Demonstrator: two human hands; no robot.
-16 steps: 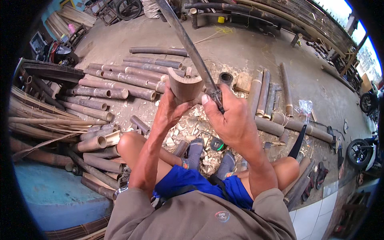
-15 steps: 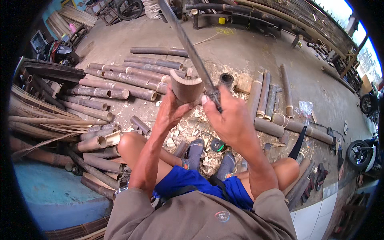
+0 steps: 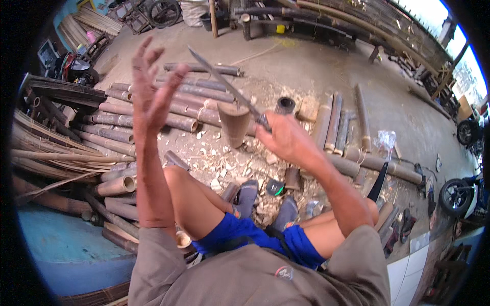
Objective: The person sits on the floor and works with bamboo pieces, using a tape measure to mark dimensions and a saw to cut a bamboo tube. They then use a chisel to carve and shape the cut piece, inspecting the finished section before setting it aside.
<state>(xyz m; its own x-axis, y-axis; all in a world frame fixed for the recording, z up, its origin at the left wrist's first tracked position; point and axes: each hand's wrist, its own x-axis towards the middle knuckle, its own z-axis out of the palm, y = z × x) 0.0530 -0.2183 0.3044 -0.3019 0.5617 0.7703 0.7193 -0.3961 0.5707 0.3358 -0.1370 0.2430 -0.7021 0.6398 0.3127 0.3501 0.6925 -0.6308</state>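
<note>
My right hand point(image 3: 290, 136) grips the handle of a long machete point(image 3: 218, 77), its blade slanting up toward the far left. The blade crosses the upper edge of a split bamboo piece point(image 3: 235, 126), which stands upright among the shavings; whether it has cut in, I cannot tell. Free of the bamboo, my left hand point(image 3: 153, 89) is raised to the left with its fingers spread and nothing in it. A dark bamboo tube point(image 3: 285, 105) stands on end just beyond my right hand.
Bamboo poles point(image 3: 178, 94) lie on the floor to the left, with more poles point(image 3: 334, 122) at right. Pale shavings point(image 3: 245, 166) surround my feet. A tape measure point(image 3: 275, 187) lies between them. Near my right knee is another dark blade point(image 3: 378, 182). A wooden block point(image 3: 308, 109) sits ahead.
My left hand has let go of the bamboo piece and risen to the left. The machete has come down from its raised position to the bamboo's top edge.
</note>
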